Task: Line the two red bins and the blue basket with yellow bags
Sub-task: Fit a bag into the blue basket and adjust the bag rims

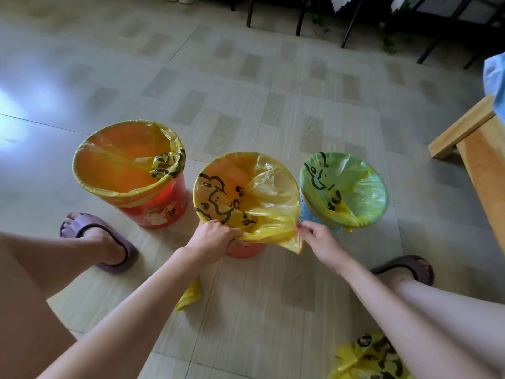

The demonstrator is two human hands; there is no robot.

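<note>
The thin yellow plastic bag (pixel 269 214) sits in the middle round red bin (pixel 246 248), at six o'clock; it looks light, soft, slippery; the left hand (pixel 211 236) grips its bunched edge; the right hand (pixel 318 239) pinches its corner; hold the rim edge.

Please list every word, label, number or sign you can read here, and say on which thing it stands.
No text can be read.
Yellow plastic bag in the middle red bin: black cartoon drawing, marks illegible.
Yellow bag in the blue basket: black marks, illegible.
Left red plastic bin: pale picture, blurred.
Loose yellow bags on the floor: black print, illegible.
</note>
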